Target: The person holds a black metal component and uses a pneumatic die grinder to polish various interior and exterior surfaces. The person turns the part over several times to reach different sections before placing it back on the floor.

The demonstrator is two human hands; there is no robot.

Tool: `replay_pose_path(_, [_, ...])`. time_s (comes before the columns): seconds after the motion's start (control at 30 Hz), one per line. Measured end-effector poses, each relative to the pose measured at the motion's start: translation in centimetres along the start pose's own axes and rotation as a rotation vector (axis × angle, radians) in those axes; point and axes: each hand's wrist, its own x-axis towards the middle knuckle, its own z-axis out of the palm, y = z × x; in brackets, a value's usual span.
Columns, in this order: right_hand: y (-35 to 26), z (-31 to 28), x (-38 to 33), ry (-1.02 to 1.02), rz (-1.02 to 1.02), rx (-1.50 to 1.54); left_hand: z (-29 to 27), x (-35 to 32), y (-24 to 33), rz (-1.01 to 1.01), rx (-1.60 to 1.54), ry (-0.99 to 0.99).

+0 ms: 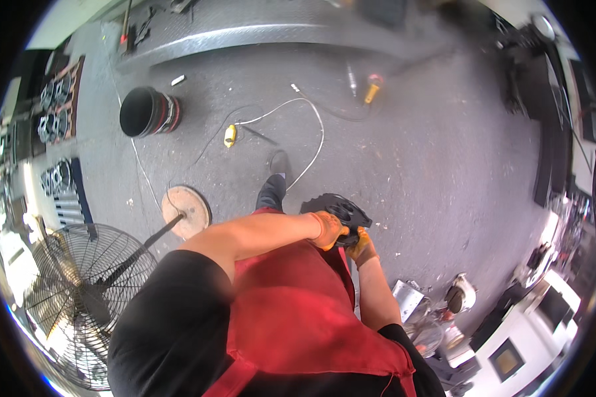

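Orange-gloved fingers grip a black, rounded, pierced part.

Bucket & fan on flr, L of held part.

No words, numbers or signs can be read anywhere. The black bucket on the grey floor, toward the floor's left edge, bears red and pale markings around its side, but they are too small and blurred to make out as letters or figures
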Motion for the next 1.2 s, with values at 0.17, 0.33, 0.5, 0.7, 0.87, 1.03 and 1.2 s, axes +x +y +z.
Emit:
replay_pose_path(0.17, [-1.5,0.3,12.0,0.245,0.168,-0.245,-2.2,-0.7,-7.2,-0.169,-0.165,0.006])
replay_pose_path(0.33, [-2.9,10.3,24.5,0.192,0.294,-0.634,-1.1,0.5,-17.5,-0.438,-0.197,0.133])
replay_pose_path(0.5, [-3.3,17.4,35.1,0.087,0.367,-0.693,0.3,5.1,-27.3,-0.573,-0.24,0.224])
replay_pose_path(0.7, [-0.7,12.5,45.1,0.022,0.36,-0.272,3.4,9.4,-37.0,-0.484,-0.032,0.167])
replay_pose_path(0.87, [4.0,4.3,48.9,0.059,0.419,-0.1,5.1,10.8,-39.4,-0.328,0.17,0.035])
replay_pose_path(1.03, [8.1,5.7,48.1,0.293,0.621,-0.541,15.0,9.9,-42.3,-0.321,0.204,0.004])
replay_pose_path(1.2, [3.0,8.3,51.2,-0.34,0.449,-1.909,29.3,9.4,-48.4,-0.394,0.389,0.326])
